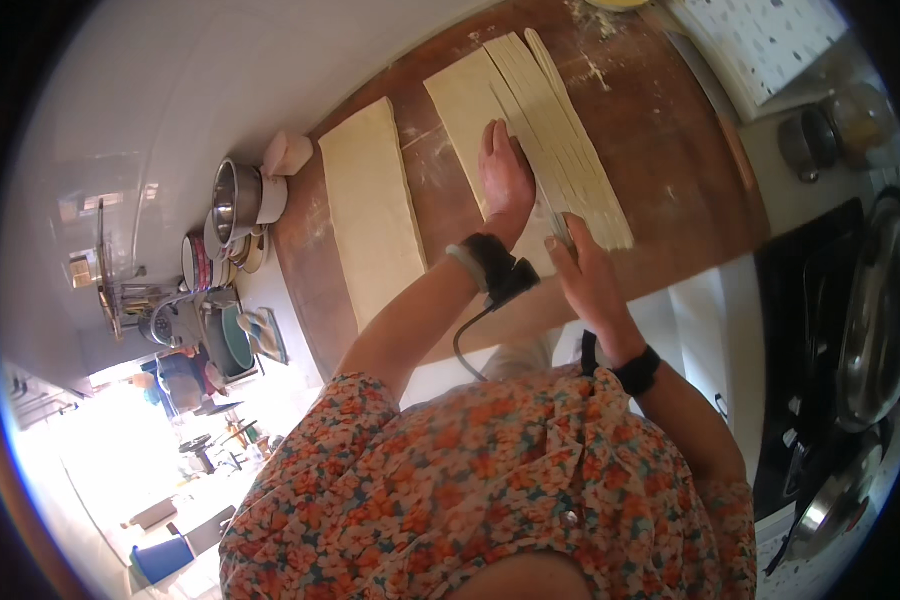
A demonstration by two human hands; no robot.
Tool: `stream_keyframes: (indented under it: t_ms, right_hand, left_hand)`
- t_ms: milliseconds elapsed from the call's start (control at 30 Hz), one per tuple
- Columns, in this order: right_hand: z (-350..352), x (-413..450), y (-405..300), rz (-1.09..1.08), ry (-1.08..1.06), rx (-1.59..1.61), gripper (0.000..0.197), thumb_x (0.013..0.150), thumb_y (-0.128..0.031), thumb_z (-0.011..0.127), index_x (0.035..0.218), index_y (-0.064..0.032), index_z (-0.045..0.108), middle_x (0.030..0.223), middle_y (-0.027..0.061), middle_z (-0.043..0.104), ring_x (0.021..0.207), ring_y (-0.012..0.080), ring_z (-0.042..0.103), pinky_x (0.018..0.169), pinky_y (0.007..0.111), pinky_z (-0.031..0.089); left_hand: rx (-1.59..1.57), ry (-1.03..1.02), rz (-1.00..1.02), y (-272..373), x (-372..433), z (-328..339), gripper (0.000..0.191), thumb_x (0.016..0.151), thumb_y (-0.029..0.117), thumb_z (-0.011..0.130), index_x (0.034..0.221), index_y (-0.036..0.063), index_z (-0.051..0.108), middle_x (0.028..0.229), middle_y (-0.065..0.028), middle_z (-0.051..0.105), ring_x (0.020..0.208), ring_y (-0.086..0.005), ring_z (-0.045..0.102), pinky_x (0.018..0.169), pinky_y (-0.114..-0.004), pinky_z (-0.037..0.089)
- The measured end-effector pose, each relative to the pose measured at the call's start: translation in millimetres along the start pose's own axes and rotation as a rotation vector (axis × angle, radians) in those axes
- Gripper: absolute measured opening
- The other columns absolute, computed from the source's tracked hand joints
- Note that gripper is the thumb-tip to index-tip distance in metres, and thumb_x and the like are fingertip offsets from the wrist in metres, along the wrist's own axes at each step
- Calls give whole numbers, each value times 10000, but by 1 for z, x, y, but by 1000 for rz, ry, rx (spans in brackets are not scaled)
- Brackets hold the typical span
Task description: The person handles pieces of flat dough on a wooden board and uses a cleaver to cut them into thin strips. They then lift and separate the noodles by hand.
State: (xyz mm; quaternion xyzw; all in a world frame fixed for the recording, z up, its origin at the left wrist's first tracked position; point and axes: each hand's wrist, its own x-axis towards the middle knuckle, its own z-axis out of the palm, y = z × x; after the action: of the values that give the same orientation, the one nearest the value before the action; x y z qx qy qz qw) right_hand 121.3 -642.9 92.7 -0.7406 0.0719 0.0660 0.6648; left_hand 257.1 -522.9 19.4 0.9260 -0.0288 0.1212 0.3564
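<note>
A folded sheet of pale dough [461,94] lies on the brown wooden board [645,150]. Its right part is cut lengthwise into several narrow strips [562,157], and one strip at the far end stands a little apart. My left hand [506,172] rests flat on the uncut part, fingers pointing away from me, holding nothing. In my right hand [589,274] is a knife [560,225], gripped at the near end of the dough. Its blade lies along the cut line beside my left hand and is partly hidden. A second, whole dough sheet [375,202] lies to the left.
Loose flour [596,71] dusts the far board. Along the left wall stand a steel pot [236,201], a pink container [288,153] and stacked dishes. A black stovetop [802,337] with a lidded pan [877,322] is at right, near a metal cup [806,142].
</note>
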Motion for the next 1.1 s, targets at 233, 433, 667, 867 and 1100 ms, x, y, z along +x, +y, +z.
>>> stream_keyframes:
  t_ms: [233, 433, 667, 867, 1100]
  right_hand:
    - [-13, -57, 34, -114, 60, -62, 277, 906, -193, 512, 1113, -18, 456, 796, 267, 562, 757, 461, 543, 646, 466, 437]
    - [-21, -83, 39, -91, 26, -74, 249, 911, -187, 525, 1084, -23, 454, 880, 273, 570, 859, 479, 534, 666, 471, 440]
    - [-27, -94, 39, -61, 18, -37, 245, 921, -182, 513, 1100, -32, 438, 888, 272, 581, 864, 482, 535, 660, 477, 448]
    - [-22, -93, 43, 0, -10, -81, 289, 927, -206, 511, 1150, -36, 441, 892, 260, 595, 850, 462, 566, 671, 461, 462]
    - [-2, -19, 53, -90, 22, -235, 356, 939, -280, 469, 1220, -66, 427, 945, 276, 597, 889, 465, 561, 734, 472, 457]
  left_hand:
    - [145, -32, -68, 18, -47, 5, 431, 890, 104, 425, 1299, -27, 384, 1383, -176, 387, 1293, -334, 340, 1078, -425, 261]
    - [344, -6, 9, 17, -53, 14, 446, 900, 141, 396, 1316, -18, 380, 1397, -159, 372, 1332, -289, 300, 1100, -407, 224]
    - [406, 12, 83, 14, -55, 20, 455, 887, 150, 403, 1304, -30, 391, 1392, -156, 373, 1336, -287, 293, 1092, -395, 233]
    - [434, 6, 82, 8, -57, 17, 500, 872, 206, 426, 1304, -44, 397, 1396, -160, 369, 1340, -293, 289, 1084, -394, 236]
    - [369, -16, 84, 20, -60, 17, 554, 863, 303, 450, 1315, -14, 409, 1433, -141, 325, 1344, -281, 284, 1097, -403, 217]
